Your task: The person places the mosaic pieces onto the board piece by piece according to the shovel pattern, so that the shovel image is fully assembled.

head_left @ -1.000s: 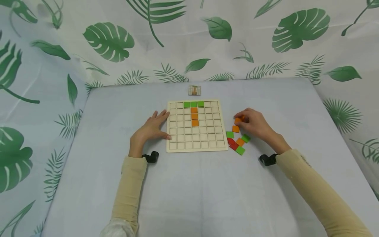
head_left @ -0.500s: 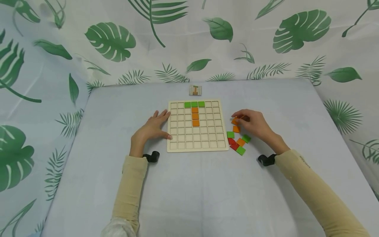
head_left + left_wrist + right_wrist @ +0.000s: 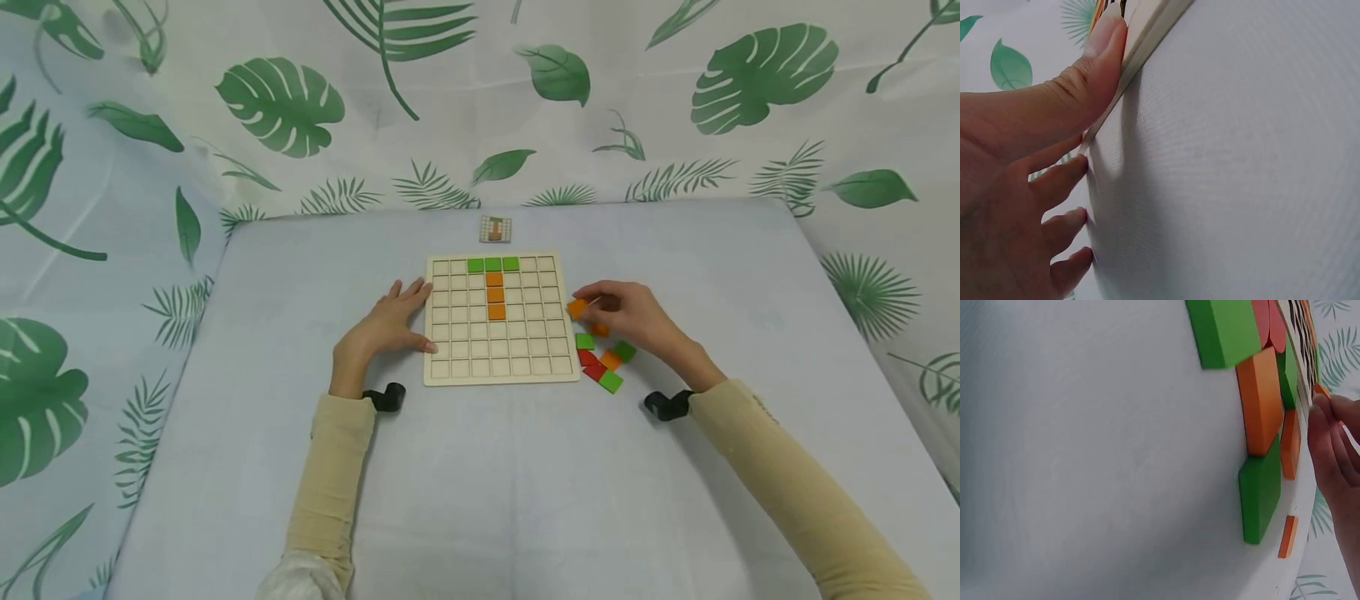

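Note:
A square wooden grid board (image 3: 450,367) lies flat on the table. Three green tiles (image 3: 492,264) sit side by side in its far row, and three orange tiles (image 3: 495,295) run down from the middle one. My left hand (image 3: 386,325) rests at the board's left edge with spread fingers; in the left wrist view the thumb (image 3: 1100,62) lies on the rim. Just off the board's right edge, my right hand (image 3: 630,312) pinches an orange tile (image 3: 577,309) between thumb and fingertips. Another orange tile (image 3: 600,330) is partly covered below that hand.
Right of the board lie loose green tiles (image 3: 611,382), red tiles (image 3: 594,370) and an orange tile (image 3: 611,360). One more orange tile (image 3: 1288,536) lies apart in the right wrist view. A small pattern card (image 3: 496,229) is behind the board. Leaf-printed cloth surrounds the table.
My right hand has picked an orange tile from the loose ones and carried it left towards the board's right edge. The left hand stays on the board's left edge.

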A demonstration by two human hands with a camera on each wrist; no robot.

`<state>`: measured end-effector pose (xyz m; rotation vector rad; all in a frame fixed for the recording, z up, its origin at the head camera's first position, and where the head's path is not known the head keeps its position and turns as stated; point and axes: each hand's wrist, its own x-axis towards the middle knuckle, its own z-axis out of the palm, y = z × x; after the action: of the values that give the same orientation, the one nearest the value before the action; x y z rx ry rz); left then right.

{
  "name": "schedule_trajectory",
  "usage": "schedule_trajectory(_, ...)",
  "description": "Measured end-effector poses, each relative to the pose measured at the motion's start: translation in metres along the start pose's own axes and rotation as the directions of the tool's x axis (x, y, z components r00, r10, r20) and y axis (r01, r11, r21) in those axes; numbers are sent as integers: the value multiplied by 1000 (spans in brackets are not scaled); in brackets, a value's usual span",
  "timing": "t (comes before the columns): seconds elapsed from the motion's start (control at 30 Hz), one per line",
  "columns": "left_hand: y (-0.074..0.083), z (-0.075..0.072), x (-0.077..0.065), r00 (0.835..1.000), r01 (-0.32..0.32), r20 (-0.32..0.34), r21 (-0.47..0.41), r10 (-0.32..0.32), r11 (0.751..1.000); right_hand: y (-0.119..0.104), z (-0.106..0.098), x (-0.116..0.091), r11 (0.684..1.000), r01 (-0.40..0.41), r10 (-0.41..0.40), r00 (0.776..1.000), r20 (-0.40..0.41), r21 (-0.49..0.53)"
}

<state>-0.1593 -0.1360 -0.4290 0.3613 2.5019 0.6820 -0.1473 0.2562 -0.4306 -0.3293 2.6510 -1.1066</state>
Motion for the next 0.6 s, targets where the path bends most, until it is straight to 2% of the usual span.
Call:
schedule_trajectory(0.37, 0, 2, 0, 1000, 10, -13, -20, -10, 1000, -10, 9, 5, 1000, -14, 14, 999, 35, 11)
schedule_trajectory(0.6, -3, 3, 0, 1000, -6, -21, -38, 6, 999, -17, 16, 8, 1000, 14, -15, 999, 39, 23)
